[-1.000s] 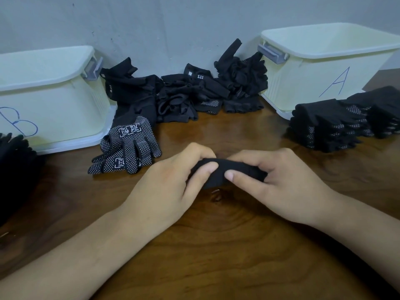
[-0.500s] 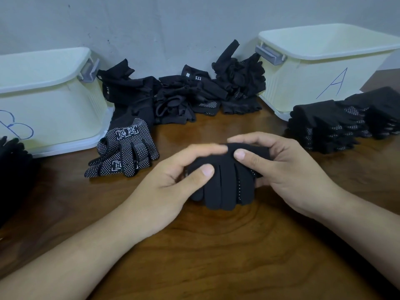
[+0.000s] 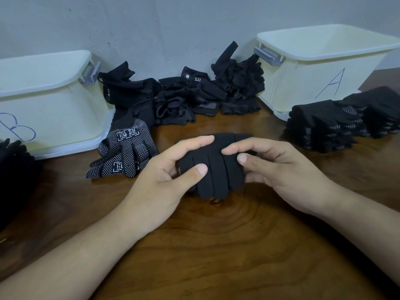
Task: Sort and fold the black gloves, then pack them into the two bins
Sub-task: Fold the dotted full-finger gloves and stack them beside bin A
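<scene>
**Centre.** A plain black fabric glove bundle (image 3: 214,169) is held between both hands over the dark brown wooden table (image 3: 216,245), with its finger sections pointing toward the near edge. Whether its lower tips touch the table cannot be determined.

**Hands.** The left hand (image 3: 164,182) pinches the bundle's left side, with the thumb on the near face and the index finger laid across the top edge. The right hand (image 3: 283,169) grips the right side, with the thumb on the near face and the fingers curled over the top. Neither hand is spread.

**Far left.** A cream plastic bin marked "B" in blue (image 3: 54,109), fitted with a grey handle clip, stands against the grey wall (image 3: 151,29).

**Far right.** A matching cream plastic bin marked "A" (image 3: 303,83) stands against the same wall.

**Between the bins.** A loose heap of crumpled black gloves (image 3: 184,98) lies along the wall. One of them bears a "5.11" label.

**Near side of the heap, just beside bin B's right corner.** A black glove with white grip dots and square logos (image 3: 127,150) lies flat on the table. It is close to the left hand but apart from it.

**Right, in front of bin A.** A stack of folded black dotted gloves (image 3: 324,124) sits on the table, just beside the bin's base.

**Left edge.** More dark gloves (image 3: 13,161) lie in front of bin B, partly out of view.
</scene>
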